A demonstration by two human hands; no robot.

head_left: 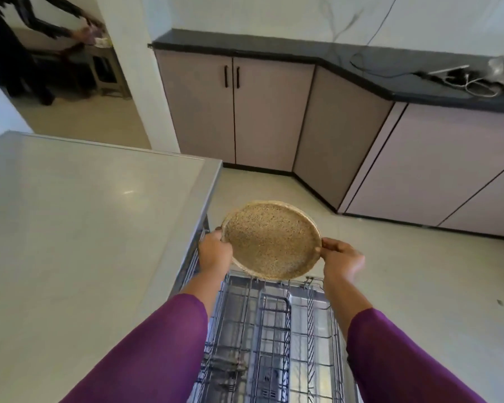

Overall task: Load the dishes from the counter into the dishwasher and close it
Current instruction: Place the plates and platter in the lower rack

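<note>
Gripping one plate [271,239] (two hands)

One plate [271,240], two hands [215,249], one rack [274,330]

My left hand [215,251] and right hand [342,258] are bare; both my forearms wear snug, smooth purple sleeves [402,359] ending short of the wrists.

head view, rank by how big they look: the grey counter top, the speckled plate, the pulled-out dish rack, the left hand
1. grey counter top, by far the largest in the frame.
2. dish rack, partly hidden by the sleeves and cut off by the frame edge.
3. speckled plate, held over the rack.
4. left hand, smallest.
</note>
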